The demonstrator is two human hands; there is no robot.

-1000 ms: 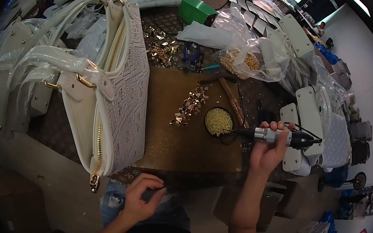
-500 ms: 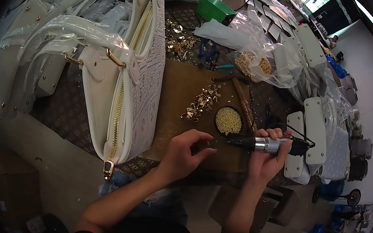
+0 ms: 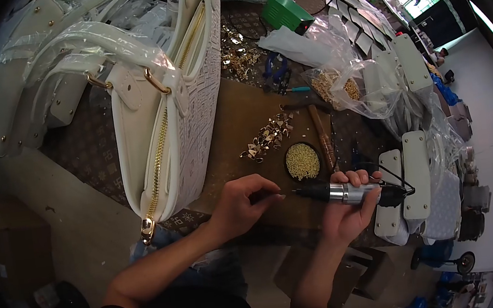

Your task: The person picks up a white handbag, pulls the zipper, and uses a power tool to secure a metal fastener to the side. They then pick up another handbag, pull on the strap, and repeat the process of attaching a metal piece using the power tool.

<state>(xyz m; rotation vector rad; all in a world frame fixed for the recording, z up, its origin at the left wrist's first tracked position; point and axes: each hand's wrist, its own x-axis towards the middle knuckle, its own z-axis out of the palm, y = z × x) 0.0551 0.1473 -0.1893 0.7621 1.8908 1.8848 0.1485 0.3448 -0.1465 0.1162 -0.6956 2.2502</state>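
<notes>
My right hand (image 3: 350, 206) grips a black and silver electric screwdriver (image 3: 348, 192), held level with its tip pointing left. My left hand (image 3: 241, 202) is just left of that tip, with thumb and forefinger pinched together on something too small to make out. Both hands hover over the near edge of a brown work board (image 3: 238, 136). Behind the tool sits a small round dish of gold screws (image 3: 302, 161). A loose pile of gold metal fittings (image 3: 267, 135) lies on the board. A white handbag (image 3: 170, 102) with a gold zipper lies at the left.
A wooden-handled tool (image 3: 322, 136) lies beside the dish. Clear bags of gold hardware (image 3: 342, 82), a green box (image 3: 285, 12) and blue-handled pliers (image 3: 276, 68) are at the back. White bag panels (image 3: 416, 177) stack at the right. More wrapped white bags (image 3: 20, 88) crowd the left.
My left hand rose from my lap to the board's near edge and pinched shut beside the screwdriver tip. The right hand brought the screwdriver slightly left and toward it.
</notes>
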